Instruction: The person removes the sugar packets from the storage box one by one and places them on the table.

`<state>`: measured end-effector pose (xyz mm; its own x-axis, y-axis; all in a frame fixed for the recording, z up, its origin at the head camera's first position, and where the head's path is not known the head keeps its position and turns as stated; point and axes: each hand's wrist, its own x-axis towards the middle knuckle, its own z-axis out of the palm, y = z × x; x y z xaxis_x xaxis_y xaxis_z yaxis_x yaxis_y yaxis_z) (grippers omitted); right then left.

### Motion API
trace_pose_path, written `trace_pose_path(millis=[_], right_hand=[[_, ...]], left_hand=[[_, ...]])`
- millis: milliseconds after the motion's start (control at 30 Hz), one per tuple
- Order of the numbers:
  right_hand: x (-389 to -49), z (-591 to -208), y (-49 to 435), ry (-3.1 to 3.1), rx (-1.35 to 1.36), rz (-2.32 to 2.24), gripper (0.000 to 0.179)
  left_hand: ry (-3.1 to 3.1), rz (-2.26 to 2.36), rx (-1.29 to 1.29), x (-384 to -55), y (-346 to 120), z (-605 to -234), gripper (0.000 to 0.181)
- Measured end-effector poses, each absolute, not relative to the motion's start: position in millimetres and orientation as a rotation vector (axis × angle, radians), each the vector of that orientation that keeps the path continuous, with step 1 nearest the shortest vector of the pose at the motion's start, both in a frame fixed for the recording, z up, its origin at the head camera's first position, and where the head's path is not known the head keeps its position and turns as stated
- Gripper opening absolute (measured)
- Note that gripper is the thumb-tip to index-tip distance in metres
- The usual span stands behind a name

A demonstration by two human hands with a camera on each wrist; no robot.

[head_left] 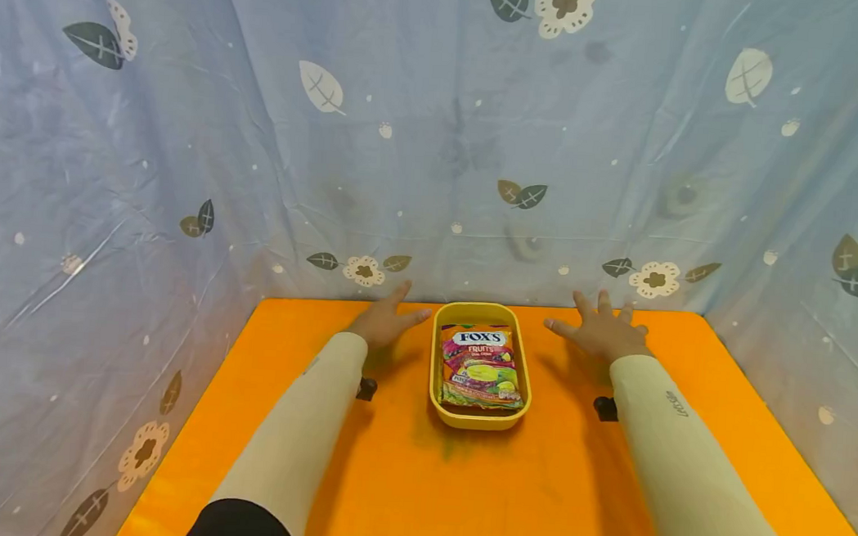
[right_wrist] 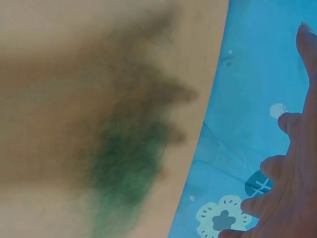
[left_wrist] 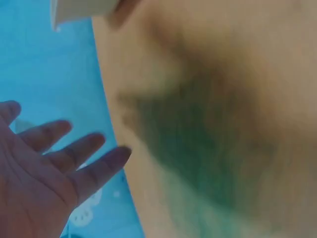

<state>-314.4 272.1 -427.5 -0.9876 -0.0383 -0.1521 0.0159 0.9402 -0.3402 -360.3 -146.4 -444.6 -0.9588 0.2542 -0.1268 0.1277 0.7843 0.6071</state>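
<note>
A yellow rectangular tub [head_left: 480, 423] stands on the orange table in the head view. Inside it lies a colourful candy bag [head_left: 480, 366] marked FOX'S Fruits, with other packaging edges showing around it. Left of the tub, my left hand [head_left: 387, 321] hovers over the table with fingers spread, holding nothing. My right hand [head_left: 602, 332] is on the other side, a little apart from the tub, its fingers also spread and bare. Both wrist views show the hands' shadows on the table; the left palm [left_wrist: 39, 183] and the right hand [right_wrist: 292, 183] appear there with extended fingers.
The orange table [head_left: 481, 501] ends at its back edge against a blue-grey curtain [head_left: 437, 137] printed with leaves and flowers. Curtain also hangs along the left and right sides. A pale corner of the tub [left_wrist: 81, 11] shows at the top of the left wrist view.
</note>
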Motion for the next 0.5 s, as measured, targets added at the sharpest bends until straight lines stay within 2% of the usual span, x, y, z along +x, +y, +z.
trace_pose_path(millis=[167, 333, 500], right_hand=[[-314, -430, 273, 2.932, -0.028, -0.502, 0.12], [-312, -428, 271, 2.938, -0.035, -0.496, 0.118], [-311, -428, 268, 2.936, -0.048, -0.491, 0.12]], left_hand=[[2.643, 1.071, 0.301, -351, -131, -456, 0.098], [2.406, 1.411, 0.266, -340, -117, -464, 0.093], [2.166, 1.665, 0.158, -331, -111, -470, 0.098]])
